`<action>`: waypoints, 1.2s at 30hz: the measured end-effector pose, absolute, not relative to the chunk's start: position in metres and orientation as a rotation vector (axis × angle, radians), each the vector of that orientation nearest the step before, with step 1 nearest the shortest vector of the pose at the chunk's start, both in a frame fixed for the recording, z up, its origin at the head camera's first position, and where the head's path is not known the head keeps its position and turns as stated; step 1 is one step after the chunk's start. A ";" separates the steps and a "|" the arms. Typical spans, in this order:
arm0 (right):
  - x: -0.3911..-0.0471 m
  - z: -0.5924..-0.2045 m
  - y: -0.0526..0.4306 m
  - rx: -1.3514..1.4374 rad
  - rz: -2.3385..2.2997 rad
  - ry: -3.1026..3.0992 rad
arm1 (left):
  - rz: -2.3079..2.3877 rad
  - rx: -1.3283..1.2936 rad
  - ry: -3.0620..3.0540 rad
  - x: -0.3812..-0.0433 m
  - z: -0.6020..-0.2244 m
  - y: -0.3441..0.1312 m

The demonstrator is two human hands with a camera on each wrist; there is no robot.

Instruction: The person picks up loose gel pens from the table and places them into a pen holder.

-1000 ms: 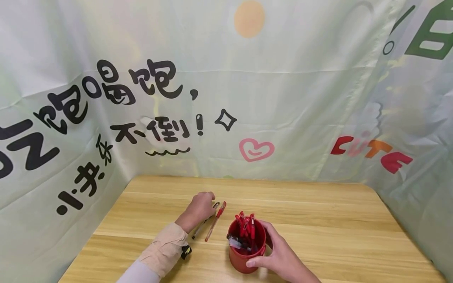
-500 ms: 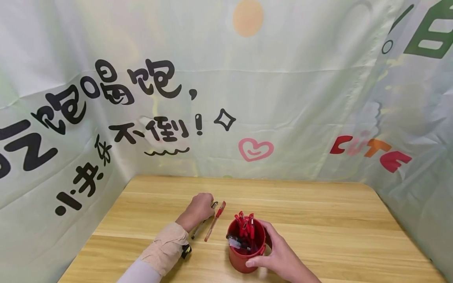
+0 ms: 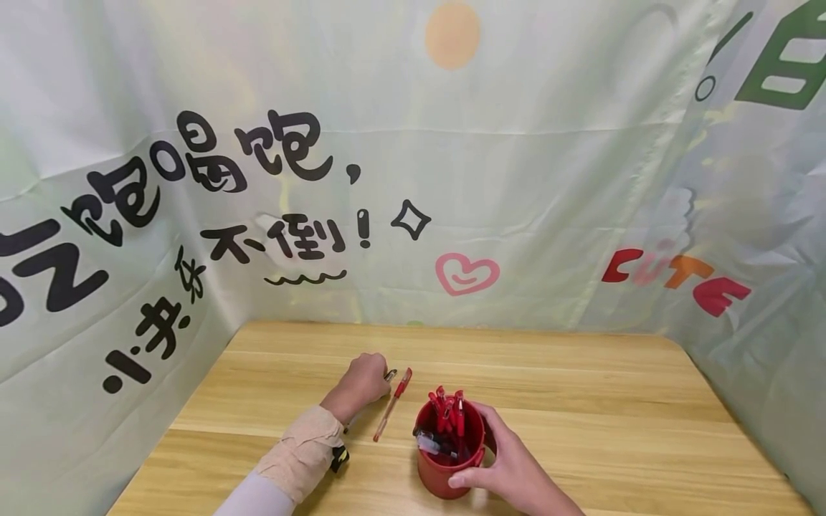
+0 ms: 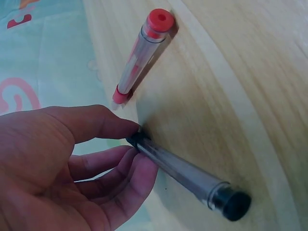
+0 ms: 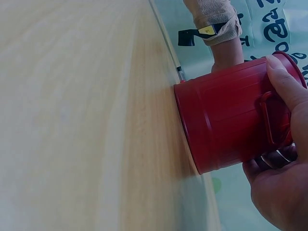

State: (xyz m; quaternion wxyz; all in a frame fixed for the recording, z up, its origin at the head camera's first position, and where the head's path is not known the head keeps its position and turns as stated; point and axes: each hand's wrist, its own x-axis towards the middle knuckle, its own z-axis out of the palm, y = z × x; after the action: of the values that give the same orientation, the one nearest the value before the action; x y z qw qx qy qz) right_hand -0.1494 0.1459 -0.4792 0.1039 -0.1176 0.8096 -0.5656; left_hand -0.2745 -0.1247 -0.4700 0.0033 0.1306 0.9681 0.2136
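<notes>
My left hand (image 3: 364, 380) pinches a black-capped gel pen (image 4: 175, 166) near its cap, between thumb and fingers. In the head view that hand and forearm hide most of this pen. To its right, a red gel pen (image 3: 391, 407) lies on the table, untouched. With fingers and thumb around its right side, my right hand (image 3: 510, 462) holds a small red bucket (image 5: 221, 115), which stands upright on the table. Several red pens (image 3: 448, 412) lean inside the bucket, along with some dark-capped clear pens (image 3: 435, 443).
The wooden table (image 3: 613, 416) stretches out to the right and behind the bucket. A printed cloth (image 3: 548, 215) with writing and drawings hangs along its back and sides. A black strap (image 3: 338, 457) sticks out from the left wrist wrap (image 3: 300, 448).
The black pen's lower end has swung left toward my left wrist, and less of the pen shows. My left hand has barely shifted. The right hand and bucket stay in place.
</notes>
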 end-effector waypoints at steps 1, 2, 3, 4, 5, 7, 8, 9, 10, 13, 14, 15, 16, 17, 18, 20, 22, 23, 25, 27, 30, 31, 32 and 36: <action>-0.150 -0.479 0.146 -0.345 -1.668 2.387 | 0.667 0.407 3.039 -0.275 -0.470 -0.125; -0.150 -0.479 0.146 -0.344 -1.669 2.387 | 0.668 0.404 3.039 -0.275 -0.471 -0.125; -0.150 -0.479 0.146 -0.345 -1.668 2.388 | 0.669 0.399 3.039 -0.275 -0.471 -0.125; -0.150 -0.479 0.146 -0.346 -1.668 2.387 | 0.670 0.396 3.041 -0.275 -0.471 -0.126; -0.150 -0.480 0.146 -0.348 -1.670 2.384 | 0.667 0.393 3.043 -0.275 -0.471 -0.126; -0.150 -0.480 0.146 -0.350 -1.674 2.380 | 0.672 0.388 3.043 -0.275 -0.472 -0.126; -0.150 -0.480 0.146 -0.352 -1.676 2.379 | 0.677 0.381 3.036 -0.275 -0.472 -0.127; -0.150 -0.480 0.146 -0.352 -1.676 2.378 | 0.680 0.379 3.036 -0.275 -0.472 -0.127; -0.150 -0.480 0.146 -0.352 -1.678 2.377 | 0.685 0.380 3.038 -0.276 -0.471 -0.127; -0.150 -0.481 0.147 -0.349 -1.682 2.375 | 0.713 0.375 3.043 -0.276 -0.470 -0.127; -0.150 -0.481 0.147 -0.351 -1.684 2.373 | 0.720 0.368 3.043 -0.277 -0.469 -0.127; -0.150 -0.481 0.147 -0.349 -1.685 2.372 | 0.728 0.370 3.054 -0.277 -0.469 -0.127; -0.150 -0.481 0.147 -0.349 -1.686 2.370 | 0.737 0.366 3.060 -0.277 -0.468 -0.127; -0.150 -0.480 0.147 -0.347 -1.687 2.368 | 0.747 0.366 3.069 -0.277 -0.467 -0.126; -0.150 -0.480 0.146 -0.349 -1.688 2.366 | 0.761 0.359 3.070 -0.277 -0.466 -0.125; -0.150 -0.480 0.146 -0.353 -1.687 2.365 | 0.771 0.364 3.088 -0.276 -0.464 -0.124; -0.150 -0.480 0.146 -0.350 -1.690 2.363 | 0.789 0.369 3.097 -0.275 -0.461 -0.123; -0.149 -0.480 0.146 -0.352 -1.687 2.364 | 0.794 0.378 3.106 -0.275 -0.460 -0.122; -0.149 -0.481 0.147 -0.360 -1.679 2.368 | 0.801 0.399 3.126 -0.273 -0.456 -0.120; -0.149 -0.481 0.146 -0.353 -1.678 2.369 | 0.817 0.414 3.139 -0.272 -0.453 -0.118; -0.149 -0.481 0.146 -0.353 -1.672 2.373 | 0.846 0.434 3.158 -0.271 -0.448 -0.117; -0.149 -0.481 0.146 -0.353 -1.673 2.372 | 0.859 0.432 3.158 -0.270 -0.446 -0.116; -0.149 -0.481 0.146 -0.352 -1.672 2.373 | 0.870 0.429 3.160 -0.269 -0.445 -0.115; -0.149 -0.480 0.146 -0.356 -1.671 2.373 | 0.903 0.430 3.184 -0.266 -0.437 -0.113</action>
State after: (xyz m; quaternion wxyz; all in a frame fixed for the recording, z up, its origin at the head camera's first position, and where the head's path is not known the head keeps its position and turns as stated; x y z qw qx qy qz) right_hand -0.1489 0.1457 -0.4804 0.1085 -0.1210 0.8069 -0.5679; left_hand -0.2660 -0.1129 -0.4367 -0.0977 0.1281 0.9495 0.2692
